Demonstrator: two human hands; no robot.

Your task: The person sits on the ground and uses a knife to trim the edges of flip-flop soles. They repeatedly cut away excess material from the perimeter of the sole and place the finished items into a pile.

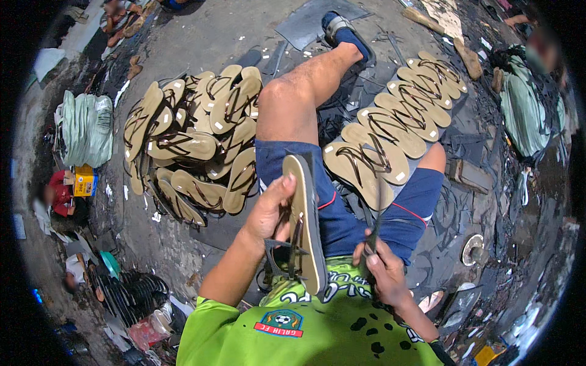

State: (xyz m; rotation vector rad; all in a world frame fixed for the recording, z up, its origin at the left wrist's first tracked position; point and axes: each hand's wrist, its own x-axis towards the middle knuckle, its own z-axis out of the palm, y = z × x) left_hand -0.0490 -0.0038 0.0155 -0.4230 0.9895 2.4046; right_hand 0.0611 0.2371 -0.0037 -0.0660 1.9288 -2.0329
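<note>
My left hand (pixel 267 210) grips a sandal (pixel 303 213) on edge in front of my shirt. It has a beige footbed, a dark grey sole edge and shiny brown straps. Part of the fingers is hidden behind the sandal. In my right hand (pixel 384 271), closed and held low near my lap, is a knife (pixel 378 213) with a long, thin dark blade pointing away from me. The blade is apart from the held sandal. Just beyond its tip lies the nearest beige sandal (pixel 351 168) of an overlapping row between my legs.
A loose pile of similar sandals (pixel 195 143) lies left of my leg. Dark rubber scraps (pixel 458 213) litter the floor at right, near a block (pixel 470 175) and a round ring-shaped object (pixel 472 250). Green sacks (pixel 85 128) stand at left. Other people sit around the edges.
</note>
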